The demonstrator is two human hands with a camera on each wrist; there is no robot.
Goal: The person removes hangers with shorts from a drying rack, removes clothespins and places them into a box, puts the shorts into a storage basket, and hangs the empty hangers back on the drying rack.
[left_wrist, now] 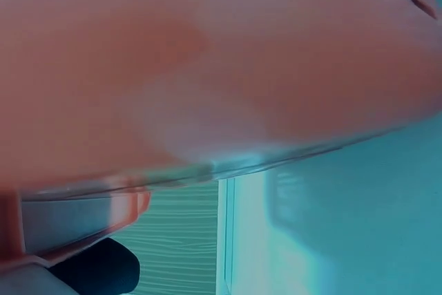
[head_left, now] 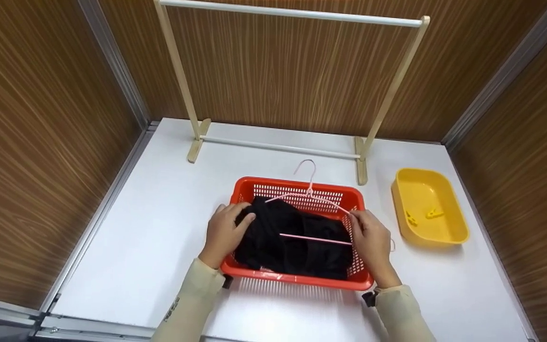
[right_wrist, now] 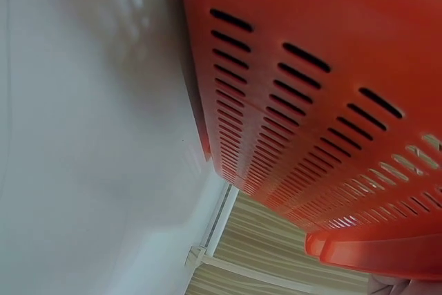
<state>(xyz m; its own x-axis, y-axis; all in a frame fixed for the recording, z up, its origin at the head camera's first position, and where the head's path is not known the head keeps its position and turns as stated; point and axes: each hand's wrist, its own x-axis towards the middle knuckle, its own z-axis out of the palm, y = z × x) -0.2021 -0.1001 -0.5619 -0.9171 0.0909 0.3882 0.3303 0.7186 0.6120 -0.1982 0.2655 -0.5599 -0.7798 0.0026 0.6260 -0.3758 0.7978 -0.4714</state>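
Observation:
A red plastic basket [head_left: 297, 280] with slotted walls holds a bunched black garment [head_left: 321, 261]. At the basket's left side, my left hand [head_left: 223, 232] grips the garment's upper left part between thumb and fingers. My right hand [head_left: 372, 242] pinches the right end of a pink clothes hanger [head_left: 329, 201] over the basket's right rim. The hanger's hook points away from me, and its left end is hidden in the black cloth. In the right wrist view, fingertips [right_wrist: 404, 287] show at the bottom corner beyond the basket's wall [right_wrist: 304, 115]. Basket fills most of the left wrist view.
A rack with wooden legs and a white top rail [head_left: 292, 13] stands behind the basket. To the right is a yellow tray [head_left: 423, 178] with two yellow clothespins [head_left: 434, 213]. Wood-grain panels [head_left: 41, 142] enclose the white table [head_left: 145, 213] at the back and sides.

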